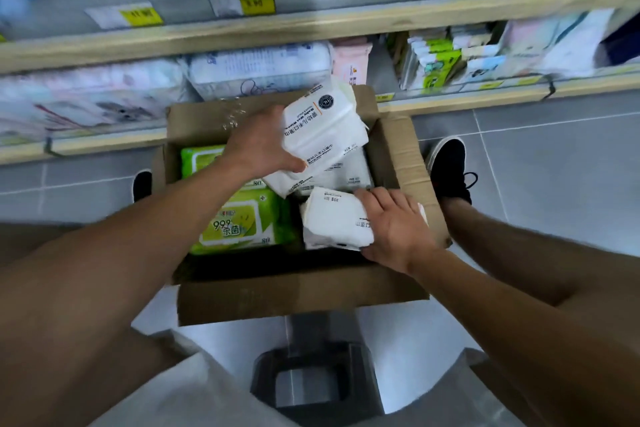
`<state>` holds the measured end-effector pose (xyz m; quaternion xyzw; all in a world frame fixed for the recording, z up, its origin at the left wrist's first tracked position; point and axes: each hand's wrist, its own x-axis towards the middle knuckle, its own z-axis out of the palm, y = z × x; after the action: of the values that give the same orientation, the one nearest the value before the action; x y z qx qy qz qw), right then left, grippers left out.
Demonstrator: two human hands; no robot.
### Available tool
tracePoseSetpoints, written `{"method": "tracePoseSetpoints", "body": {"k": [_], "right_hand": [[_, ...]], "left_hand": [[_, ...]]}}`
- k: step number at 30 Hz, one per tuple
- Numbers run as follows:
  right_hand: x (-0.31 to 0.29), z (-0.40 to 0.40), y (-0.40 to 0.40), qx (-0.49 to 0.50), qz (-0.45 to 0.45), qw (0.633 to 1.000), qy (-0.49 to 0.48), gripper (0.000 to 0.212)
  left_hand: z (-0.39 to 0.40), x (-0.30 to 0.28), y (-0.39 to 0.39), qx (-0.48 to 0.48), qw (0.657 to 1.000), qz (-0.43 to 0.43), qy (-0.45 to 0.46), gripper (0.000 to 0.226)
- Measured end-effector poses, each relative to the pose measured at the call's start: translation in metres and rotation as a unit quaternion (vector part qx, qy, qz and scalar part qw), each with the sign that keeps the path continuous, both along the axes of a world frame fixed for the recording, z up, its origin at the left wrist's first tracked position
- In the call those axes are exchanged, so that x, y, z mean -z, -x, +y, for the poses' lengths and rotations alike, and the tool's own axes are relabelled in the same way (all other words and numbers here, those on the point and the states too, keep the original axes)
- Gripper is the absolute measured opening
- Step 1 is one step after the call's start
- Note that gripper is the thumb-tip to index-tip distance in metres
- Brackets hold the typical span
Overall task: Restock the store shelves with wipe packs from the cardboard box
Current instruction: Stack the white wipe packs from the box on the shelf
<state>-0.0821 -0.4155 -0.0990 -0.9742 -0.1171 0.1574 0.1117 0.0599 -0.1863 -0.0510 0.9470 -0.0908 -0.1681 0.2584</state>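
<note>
We count two white wipe packs in hand. The upper white pack (322, 135) is raised over the far right part of the cardboard box (298, 295), tilted, printed face toward us; our left hand (259, 146) grips it along its left edge, thumb curled under the near corner. The lower white pack (334, 220) lies at the near right inside the box; our right hand (394, 224) rests over its right end, fingers bent across the top and thumb under the near edge — grasping it. Between the two, at least one more white pack (349, 173) shows in the box; we cannot count how many more lie under it.

Two green packs fill the left half of the box: the near green pack (239, 222) with its big label flap up, and the far green pack (201, 159), partly hidden by our left forearm.

The box stands open on the grey tile floor (554, 163), its far flap against the lowest shelf (104, 144). Two shelves show, both stocked with blurred soft packs; yellow price tags (258, 3) line the upper edge — we make out about six. One black shoe (450, 166) sits right of the box, another shoe tip (142, 184) left. A grey stool (311, 378) stands just below the box.
</note>
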Motion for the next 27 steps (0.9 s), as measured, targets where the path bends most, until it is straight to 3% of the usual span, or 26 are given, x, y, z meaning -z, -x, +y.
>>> {"method": "tracePoseSetpoints", "body": {"k": [12, 27], "right_hand": [[-0.084, 0.027, -0.054, 0.084, -0.092, 0.992, 0.013, 0.096], [-0.189, 0.037, -0.210, 0.037, -0.277, 0.958, 0.069, 0.096]], "left_hand": [[0.088, -0.104, 0.001, -0.115, 0.986, -0.122, 0.014, 0.086], [0.133, -0.120, -0.036, -0.188, 0.972, -0.142, 0.019, 0.089]]}}
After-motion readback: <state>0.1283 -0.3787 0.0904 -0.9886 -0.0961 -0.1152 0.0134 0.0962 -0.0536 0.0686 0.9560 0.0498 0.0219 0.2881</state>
